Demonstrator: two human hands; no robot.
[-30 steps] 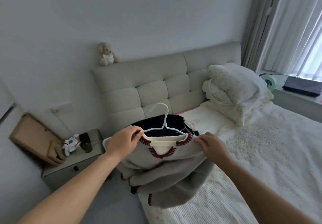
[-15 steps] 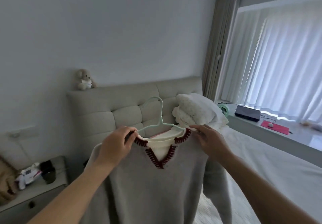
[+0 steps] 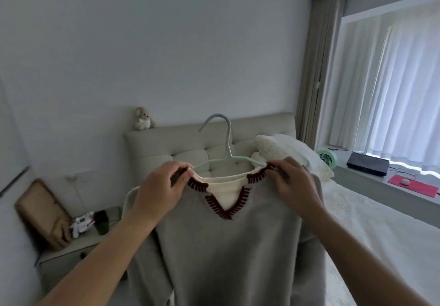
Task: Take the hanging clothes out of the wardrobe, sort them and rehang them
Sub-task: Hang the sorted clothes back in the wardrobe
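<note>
Behind the bed, before its headboard, a grey sweater hangs on a pale hanger, left hand and right hand each pinching a shoulder at the collar; uneven tugging might slip the knit off.

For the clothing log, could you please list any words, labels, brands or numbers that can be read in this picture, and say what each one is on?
No text can be read.
Grey sweater, held at the collar by the left hand and right hand: no label or print shows.
Small white toy on the bedside table: coloured marks, too blurred to read.
Dark device on the window ledge: no marking visible.
</note>
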